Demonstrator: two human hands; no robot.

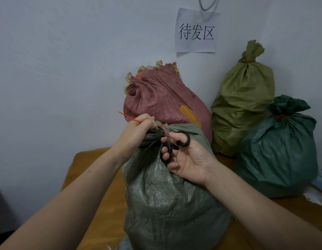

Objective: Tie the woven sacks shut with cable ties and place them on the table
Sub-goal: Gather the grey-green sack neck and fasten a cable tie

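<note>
Left grip [136, 130] pinches cable tie tail [131, 119], slanting up-left from sack [171, 195] neck; right grip [189, 159] holds scissors [168, 145], blades at tail's base.

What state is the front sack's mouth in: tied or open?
Tied. The neck of the grey-green sack is bunched tight inside a red cable tie; the left hand pinches its tail, the right hand holds scissors there.

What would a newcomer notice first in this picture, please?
Centre: the left hand pinches a red cable tie at the neck of the grey sack, while the right hand holds scissors to it. Behind stand a red sack, an olive sack and a dark green sack.
</note>
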